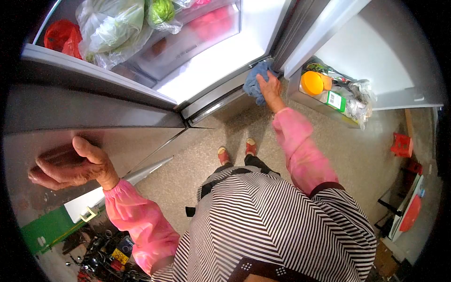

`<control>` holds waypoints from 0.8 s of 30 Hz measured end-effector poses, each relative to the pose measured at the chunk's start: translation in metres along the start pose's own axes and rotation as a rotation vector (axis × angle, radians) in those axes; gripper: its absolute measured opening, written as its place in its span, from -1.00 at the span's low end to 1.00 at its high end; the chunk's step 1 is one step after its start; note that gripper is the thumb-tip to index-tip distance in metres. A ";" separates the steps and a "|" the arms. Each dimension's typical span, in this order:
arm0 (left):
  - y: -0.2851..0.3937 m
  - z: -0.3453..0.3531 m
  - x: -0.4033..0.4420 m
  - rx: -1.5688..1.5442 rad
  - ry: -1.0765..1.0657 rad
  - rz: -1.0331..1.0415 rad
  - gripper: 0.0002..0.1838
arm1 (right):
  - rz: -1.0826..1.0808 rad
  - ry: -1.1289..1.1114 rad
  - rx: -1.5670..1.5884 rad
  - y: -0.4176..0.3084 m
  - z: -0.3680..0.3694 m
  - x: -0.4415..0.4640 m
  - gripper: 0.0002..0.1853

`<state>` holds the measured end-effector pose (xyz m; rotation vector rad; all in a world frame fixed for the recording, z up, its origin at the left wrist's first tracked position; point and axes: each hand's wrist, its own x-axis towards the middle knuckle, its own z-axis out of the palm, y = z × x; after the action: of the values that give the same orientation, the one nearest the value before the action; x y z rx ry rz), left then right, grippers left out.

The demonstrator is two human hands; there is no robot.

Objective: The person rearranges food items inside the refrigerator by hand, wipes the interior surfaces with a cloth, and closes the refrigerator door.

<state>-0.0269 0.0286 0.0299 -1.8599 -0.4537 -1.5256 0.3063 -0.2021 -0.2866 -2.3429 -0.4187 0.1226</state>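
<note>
My right hand (270, 90) is closed on a crumpled blue cloth (254, 84), which presses against the lower front edge of the refrigerator (218, 105) near the open door's hinge side. My left hand (75, 165) is empty, its thumb apart and fingers loosely bent, beside the dark shiny outer face of another refrigerator door (117, 141). Whether its fingertips touch that face I cannot tell. Inside the lit compartment are a clear drawer (188, 44), a white plastic bag of greens (112, 28), a red bag (63, 38) and a wrapped green vegetable (162, 11).
The open door at right carries a shelf bin (324, 107) with a yellow-lidded jar (312, 83), a green-and-white box (335, 100) and plastic bags. A red stool (402, 144) stands farther right. Dark cluttered items (110, 254) lie at lower left. Speckled floor (183, 174) surrounds my feet.
</note>
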 end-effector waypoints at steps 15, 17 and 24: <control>0.000 -0.004 0.004 0.060 0.013 0.023 -0.21 | -0.161 -0.655 0.642 -0.055 0.040 -0.130 -0.50; -0.001 -0.003 0.003 0.054 0.021 0.027 -0.21 | -0.273 -0.465 0.686 -0.100 -0.012 -0.074 -0.42; -0.004 -0.004 0.000 0.078 0.010 0.033 -0.20 | -0.171 -0.282 0.152 -0.098 -0.003 0.087 -0.32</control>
<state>-0.0323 0.0286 0.0313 -1.7909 -0.4690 -1.4741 0.3628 -0.1094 -0.2140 -2.1355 -0.7200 0.3921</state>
